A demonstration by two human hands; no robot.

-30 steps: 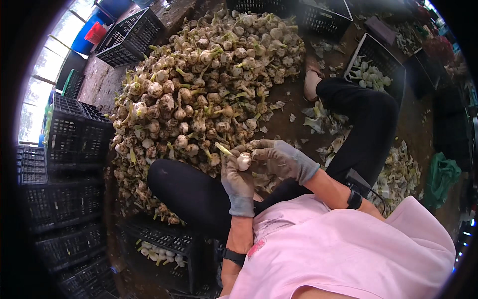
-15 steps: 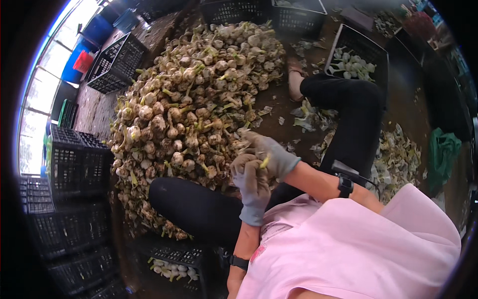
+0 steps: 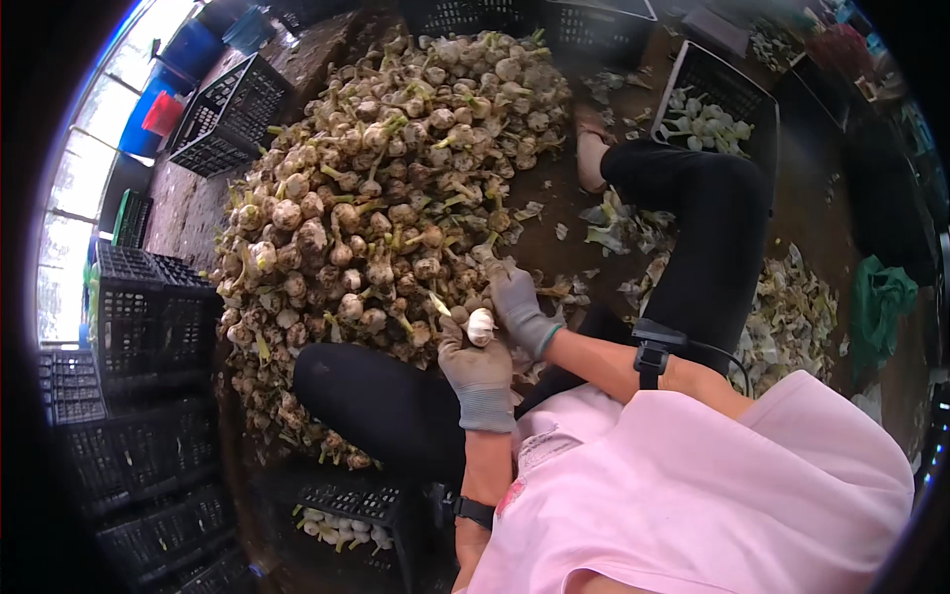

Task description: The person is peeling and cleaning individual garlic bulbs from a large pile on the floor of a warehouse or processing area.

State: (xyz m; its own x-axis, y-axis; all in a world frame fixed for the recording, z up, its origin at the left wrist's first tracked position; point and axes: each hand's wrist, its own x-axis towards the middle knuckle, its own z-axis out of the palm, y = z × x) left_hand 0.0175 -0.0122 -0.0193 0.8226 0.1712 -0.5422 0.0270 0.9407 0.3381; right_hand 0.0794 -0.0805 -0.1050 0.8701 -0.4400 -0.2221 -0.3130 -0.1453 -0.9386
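A clean white garlic bulb [image 3: 480,327] sits in my gloved left hand [image 3: 477,374], whose fingers are wrapped round it. Its pale stem [image 3: 439,304] sticks out at the far left of the hand. My right hand [image 3: 522,309], in a grey glove, is just to the right of the bulb at the edge of the garlic pile [image 3: 376,198]. Its fingers are curled in, and what they hold, if anything, is hidden. Most bulbs in the pile are brown with dry, dirty skins.
A black crate [image 3: 770,124] at the far right holds cleaned bulbs [image 3: 705,127]. Another low crate [image 3: 346,503] with pale bulbs stands near my left knee. Stacked black crates [image 3: 148,327] line the left side. Peeled skins [image 3: 797,317] lie right of my leg, near a green bag [image 3: 881,312].
My hands have drawn apart, baring a white bulb in the left one. The left hand has turned and shifted slightly left; the right hand's fingers have moved off it toward the pile.
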